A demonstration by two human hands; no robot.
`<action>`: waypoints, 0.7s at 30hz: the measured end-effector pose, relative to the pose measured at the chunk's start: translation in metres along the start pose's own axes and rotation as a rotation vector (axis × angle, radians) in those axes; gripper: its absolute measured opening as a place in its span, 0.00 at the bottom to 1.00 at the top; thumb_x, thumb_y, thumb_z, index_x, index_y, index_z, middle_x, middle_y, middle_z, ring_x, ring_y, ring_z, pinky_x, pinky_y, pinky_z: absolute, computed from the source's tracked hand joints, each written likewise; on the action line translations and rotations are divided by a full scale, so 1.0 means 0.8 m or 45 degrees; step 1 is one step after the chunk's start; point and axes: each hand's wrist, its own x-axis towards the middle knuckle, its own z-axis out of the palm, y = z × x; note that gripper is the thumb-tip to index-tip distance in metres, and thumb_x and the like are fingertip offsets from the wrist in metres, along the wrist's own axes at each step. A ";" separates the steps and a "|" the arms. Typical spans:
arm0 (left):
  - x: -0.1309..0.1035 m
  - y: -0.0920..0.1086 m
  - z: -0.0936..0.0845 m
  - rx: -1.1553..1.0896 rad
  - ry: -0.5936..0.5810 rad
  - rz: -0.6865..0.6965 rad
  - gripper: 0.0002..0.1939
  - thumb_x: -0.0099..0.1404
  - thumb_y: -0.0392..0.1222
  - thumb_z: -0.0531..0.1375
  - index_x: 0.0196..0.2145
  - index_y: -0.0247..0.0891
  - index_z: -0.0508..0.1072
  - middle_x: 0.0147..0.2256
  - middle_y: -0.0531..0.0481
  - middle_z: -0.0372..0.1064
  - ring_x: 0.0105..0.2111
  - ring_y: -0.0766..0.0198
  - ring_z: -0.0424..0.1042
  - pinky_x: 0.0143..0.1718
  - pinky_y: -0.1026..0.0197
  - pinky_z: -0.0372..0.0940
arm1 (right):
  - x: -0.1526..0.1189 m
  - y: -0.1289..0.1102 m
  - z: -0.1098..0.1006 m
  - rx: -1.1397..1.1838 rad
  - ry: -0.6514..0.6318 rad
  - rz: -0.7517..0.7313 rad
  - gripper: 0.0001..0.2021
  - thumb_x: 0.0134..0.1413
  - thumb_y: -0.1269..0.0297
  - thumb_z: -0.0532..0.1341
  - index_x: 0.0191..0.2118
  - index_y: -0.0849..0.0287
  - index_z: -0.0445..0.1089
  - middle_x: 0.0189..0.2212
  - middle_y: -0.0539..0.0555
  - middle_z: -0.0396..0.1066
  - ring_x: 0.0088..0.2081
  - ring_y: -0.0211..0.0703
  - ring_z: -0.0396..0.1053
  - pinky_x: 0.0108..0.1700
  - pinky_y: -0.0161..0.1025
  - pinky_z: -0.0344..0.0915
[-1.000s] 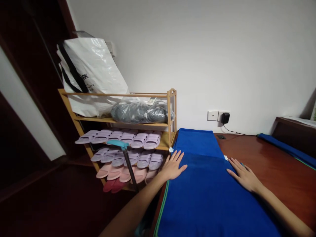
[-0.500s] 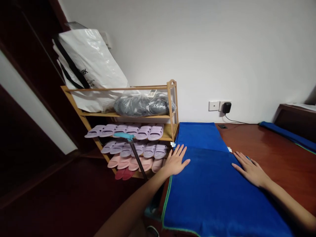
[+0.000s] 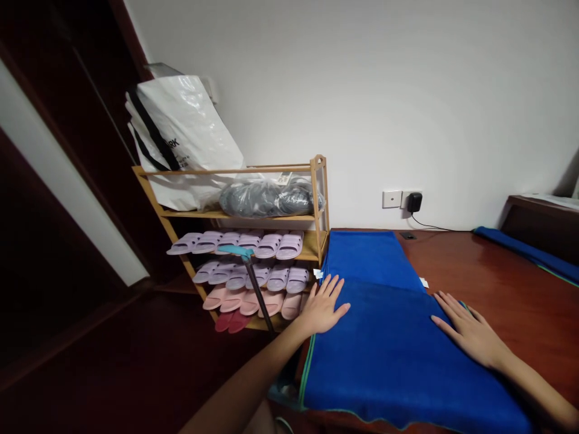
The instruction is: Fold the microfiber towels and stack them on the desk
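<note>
A blue cloth [image 3: 389, 349] with green edging lies over the wooden table, with small white tags at its sides. Its far part [image 3: 364, 256] shows beyond a crosswise fold line. My left hand [image 3: 324, 306] rests flat on the cloth's left edge, fingers spread. On the right edge lies my right hand [image 3: 473, 331], palm down with fingers stretched out. Neither hand grips anything. Toward me, the cloth's green-edged hem hangs in a slight wave at the table's front.
A wooden rack [image 3: 319, 205] on the left holds purple slippers [image 3: 289, 244], pink slippers [image 3: 271, 301], a white bag [image 3: 190, 126] and a plastic-wrapped grey bundle [image 3: 266, 199]. A blue-topped pole [image 3: 257, 286] leans before it. A black plug [image 3: 414, 202] sits in the wall.
The view has shifted slightly, so the rack sits lower and further right. Both hands stay flat on the cloth's edges. More of the cloth's near hem now shows.
</note>
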 end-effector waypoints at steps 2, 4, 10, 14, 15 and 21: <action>-0.005 0.004 -0.004 0.000 -0.019 -0.009 0.34 0.70 0.61 0.41 0.67 0.41 0.43 0.67 0.48 0.34 0.66 0.54 0.32 0.62 0.41 0.37 | -0.007 -0.001 0.001 0.001 0.002 0.004 0.39 0.55 0.35 0.38 0.67 0.51 0.39 0.66 0.47 0.36 0.67 0.45 0.36 0.66 0.53 0.41; -0.010 0.007 -0.006 -0.001 -0.027 -0.012 0.34 0.70 0.60 0.41 0.67 0.41 0.43 0.67 0.48 0.34 0.66 0.53 0.32 0.62 0.41 0.37 | -0.014 -0.002 0.002 -0.009 0.010 0.004 0.39 0.55 0.35 0.39 0.67 0.51 0.39 0.66 0.47 0.36 0.67 0.45 0.36 0.66 0.53 0.41; -0.033 0.014 -0.007 0.021 -0.005 0.018 0.34 0.70 0.60 0.42 0.67 0.41 0.42 0.67 0.48 0.34 0.66 0.54 0.32 0.62 0.40 0.37 | -0.042 0.001 0.015 -0.046 0.098 -0.061 0.38 0.56 0.36 0.41 0.67 0.51 0.39 0.66 0.47 0.38 0.66 0.46 0.38 0.65 0.54 0.44; -0.048 0.020 -0.009 0.021 -0.004 0.019 0.34 0.70 0.60 0.42 0.67 0.42 0.42 0.67 0.49 0.34 0.66 0.53 0.32 0.62 0.39 0.37 | -0.057 0.001 0.022 -0.066 0.130 -0.079 0.37 0.56 0.37 0.42 0.67 0.50 0.40 0.66 0.47 0.38 0.66 0.47 0.38 0.65 0.55 0.45; -0.051 0.021 -0.010 0.020 -0.004 0.013 0.34 0.70 0.60 0.42 0.67 0.42 0.42 0.67 0.49 0.34 0.66 0.53 0.32 0.62 0.39 0.37 | -0.061 0.001 0.023 -0.069 0.131 -0.082 0.37 0.56 0.37 0.42 0.67 0.50 0.40 0.66 0.47 0.38 0.66 0.47 0.38 0.65 0.55 0.45; -0.067 0.030 -0.017 -0.015 0.003 0.027 0.33 0.70 0.58 0.45 0.67 0.43 0.42 0.67 0.47 0.35 0.66 0.52 0.34 0.62 0.39 0.37 | -0.080 0.001 0.022 0.016 0.138 -0.095 0.34 0.57 0.39 0.44 0.66 0.46 0.40 0.65 0.44 0.40 0.66 0.47 0.40 0.65 0.54 0.46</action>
